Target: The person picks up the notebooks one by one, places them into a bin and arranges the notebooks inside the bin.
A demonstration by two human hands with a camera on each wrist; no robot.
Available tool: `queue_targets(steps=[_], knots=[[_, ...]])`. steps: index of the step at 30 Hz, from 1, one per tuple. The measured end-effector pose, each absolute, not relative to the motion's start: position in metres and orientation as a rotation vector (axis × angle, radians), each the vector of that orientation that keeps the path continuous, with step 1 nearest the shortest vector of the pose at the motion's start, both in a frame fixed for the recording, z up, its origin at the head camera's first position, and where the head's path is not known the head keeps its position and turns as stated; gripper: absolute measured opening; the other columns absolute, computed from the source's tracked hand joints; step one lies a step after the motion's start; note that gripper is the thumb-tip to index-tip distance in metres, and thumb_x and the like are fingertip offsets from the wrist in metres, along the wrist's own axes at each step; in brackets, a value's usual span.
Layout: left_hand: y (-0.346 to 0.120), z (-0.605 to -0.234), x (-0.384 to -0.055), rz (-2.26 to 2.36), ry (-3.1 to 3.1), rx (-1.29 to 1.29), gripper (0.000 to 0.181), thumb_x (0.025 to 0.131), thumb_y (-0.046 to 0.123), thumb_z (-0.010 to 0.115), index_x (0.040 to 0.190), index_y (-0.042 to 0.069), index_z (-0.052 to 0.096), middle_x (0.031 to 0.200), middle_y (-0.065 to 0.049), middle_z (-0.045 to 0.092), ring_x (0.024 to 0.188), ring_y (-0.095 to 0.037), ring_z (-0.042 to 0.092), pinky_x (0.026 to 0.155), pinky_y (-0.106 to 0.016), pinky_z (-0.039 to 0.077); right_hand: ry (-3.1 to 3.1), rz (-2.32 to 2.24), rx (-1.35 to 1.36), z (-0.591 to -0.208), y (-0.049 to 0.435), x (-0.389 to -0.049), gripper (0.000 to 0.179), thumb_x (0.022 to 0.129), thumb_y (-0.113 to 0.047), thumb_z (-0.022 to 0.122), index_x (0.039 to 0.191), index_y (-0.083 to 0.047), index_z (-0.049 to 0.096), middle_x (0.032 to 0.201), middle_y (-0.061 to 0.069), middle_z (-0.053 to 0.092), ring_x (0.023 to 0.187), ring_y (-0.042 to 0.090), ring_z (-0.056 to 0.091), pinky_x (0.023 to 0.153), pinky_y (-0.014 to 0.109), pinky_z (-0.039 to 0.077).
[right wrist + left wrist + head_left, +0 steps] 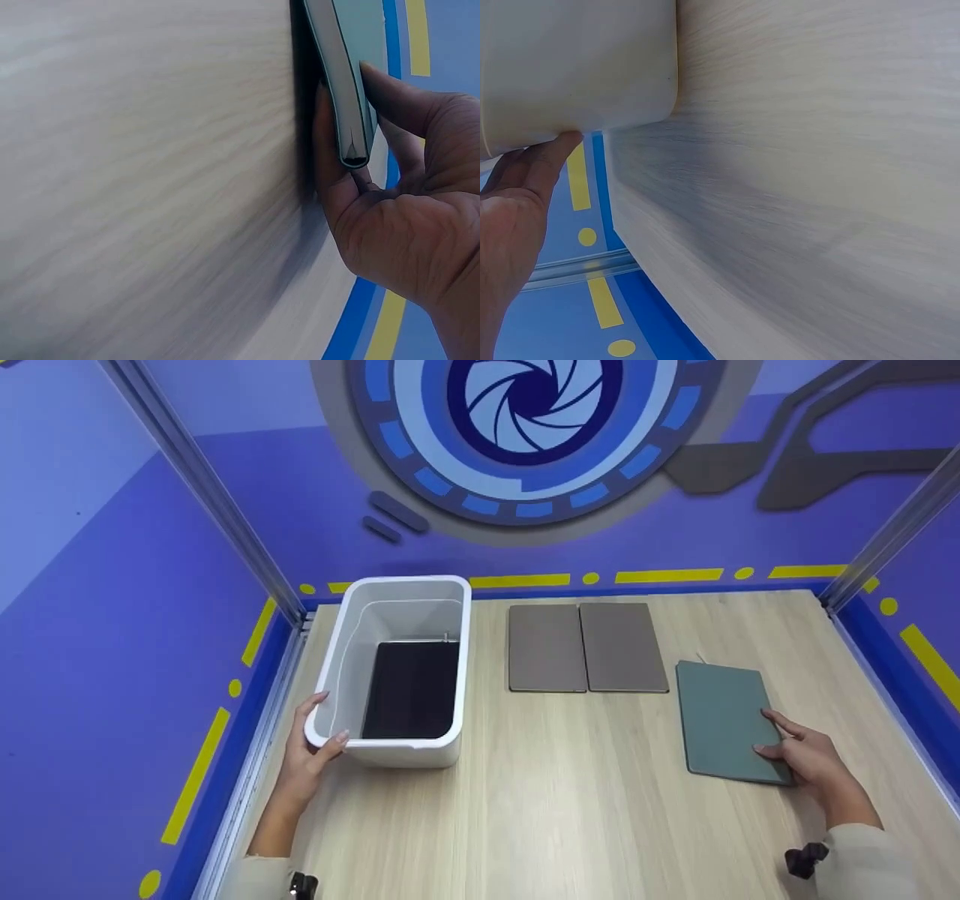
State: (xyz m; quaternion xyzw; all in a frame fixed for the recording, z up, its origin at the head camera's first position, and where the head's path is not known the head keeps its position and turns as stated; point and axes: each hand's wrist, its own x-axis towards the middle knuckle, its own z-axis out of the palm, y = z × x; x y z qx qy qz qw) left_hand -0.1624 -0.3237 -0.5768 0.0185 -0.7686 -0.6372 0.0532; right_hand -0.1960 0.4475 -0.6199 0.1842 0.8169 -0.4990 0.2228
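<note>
A green hardcover notebook (pixel 726 724) is at the right of the table, a thin ribbon end showing at its far edge. My right hand (pixel 814 757) grips its right side; in the right wrist view the thumb (pixel 397 94) lies on the cover and a finger is underneath, with the notebook's page block (pixel 337 82) edge-on. On the left stands a white plastic bin (pixel 405 754). My left hand (pixel 304 757) holds its near left corner, thumb at the front rim and fingers along the left side. Inside the bin lies a flat black rectangular item (pixel 412 690).
Two brown notebooks (pixel 546 649) (pixel 624 647) lie side by side between the bin and the green notebook. A blue patterned wall (pixel 480 551) closes off the back of the wooden table (pixel 540 795), with blue side panels and metal rails (pixel 217 510) at the sides.
</note>
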Motion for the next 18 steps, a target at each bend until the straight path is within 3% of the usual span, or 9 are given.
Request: queue_targets(steps=[1,2,4,5,6,8,15,17,18], knots=[[-0.3237,-0.5764,-0.1625,-1.935,-2.342,0.061,0.074,0.100,0.002,0.067,0.163,0.015,0.031,0.136,-0.014,0.042,0.102,-0.015,0.056,0.077,-0.022,0.055,2.252,-1.383,0.512,-0.6199,0.4476,-0.1960,0.094,0.104,-0.029,0.069,0.169,-0.027,0.002,0.173,0.032,-0.013,0.160,0.052,0.021,0.079,0.014,0.052],[-0.3238,-0.5764,-0.1626,-1.934,-2.343,0.064,0.074,0.100,0.002,0.067,0.163,0.014,0.031,0.136,-0.015,0.042,0.102,-0.015,0.057,0.077,-0.022,0.055,2.255,-1.387,0.509,-0.6204,0.4480,-0.1959,0.094,0.104,-0.029,0.069,0.169,-0.026,0.003,0.173,0.032,-0.012,0.156,0.047,0.035,0.079,0.015,0.052],[-0.3240,-0.5763,-0.1624,-1.928,-2.351,0.073,0.074,0.100,0.002,0.067,0.163,0.014,0.031,0.138,-0.015,0.042,0.103,-0.015,0.057,0.078,-0.023,0.056,2.256,-1.400,0.505,-0.6215,0.4472,-0.1951,0.092,0.104,-0.026,0.069,0.169,-0.025,0.004,0.172,0.035,-0.009,0.123,0.035,0.070,0.074,0.019,0.052],[-0.3240,-0.5764,-0.1623,-1.928,-2.353,0.074,0.074,0.100,0.002,0.067,0.163,0.014,0.031,0.138,-0.016,0.042,0.103,-0.015,0.057,0.078,-0.023,0.056,2.259,-1.403,0.504,-0.6220,0.4469,-0.1947,0.091,0.104,-0.025,0.068,0.169,-0.025,0.005,0.172,0.036,-0.008,0.099,0.026,0.075,0.072,0.021,0.051],[-0.3241,-0.5765,-0.1621,-1.926,-2.355,0.074,0.074,0.100,0.002,0.067,0.163,0.014,0.031,0.138,-0.016,0.042,0.104,-0.015,0.058,0.078,-0.023,0.056,2.261,-1.405,0.506,-0.6224,0.4468,-0.1944,0.091,0.104,-0.024,0.068,0.170,-0.024,0.006,0.172,0.037,-0.005,0.075,0.017,0.069,0.069,0.023,0.050],[-0.3241,-0.5767,-0.1623,-1.928,-2.352,0.070,0.074,0.100,0.002,0.067,0.163,0.013,0.031,0.138,-0.017,0.042,0.104,-0.014,0.058,0.078,-0.023,0.057,2.265,-1.412,0.506,-0.6221,0.4465,-0.1937,0.090,0.104,-0.023,0.068,0.170,-0.024,0.008,0.171,0.038,-0.004,0.055,0.002,0.047,0.067,0.027,0.049],[-0.3233,-0.5741,-0.1630,-1.915,-2.356,0.065,0.073,0.100,0.003,0.067,0.163,0.014,0.031,0.140,-0.017,0.042,0.106,-0.015,0.057,0.079,-0.022,0.055,2.263,-1.420,0.507,-0.6193,0.4468,-0.1936,0.091,0.104,-0.025,0.070,0.169,-0.024,0.007,0.172,0.036,-0.006,0.074,-0.004,0.062,0.075,0.024,0.052],[-0.3235,-0.5747,-0.1622,-1.910,-2.357,0.058,0.073,0.100,0.003,0.067,0.164,0.014,0.031,0.142,-0.016,0.042,0.107,-0.015,0.056,0.080,-0.021,0.055,2.268,-1.407,0.510,-0.6194,0.4468,-0.1940,0.091,0.103,-0.026,0.070,0.169,-0.025,0.008,0.172,0.036,-0.005,0.073,-0.001,0.060,0.075,0.024,0.052],[-0.3236,-0.5751,-0.1618,-1.911,-2.355,0.056,0.073,0.100,0.003,0.067,0.164,0.015,0.031,0.142,-0.016,0.041,0.107,-0.014,0.056,0.081,-0.021,0.055,2.275,-1.394,0.508,-0.6194,0.4467,-0.1941,0.091,0.103,-0.027,0.070,0.169,-0.025,0.008,0.172,0.036,-0.005,0.081,0.007,0.066,0.075,0.023,0.052]])
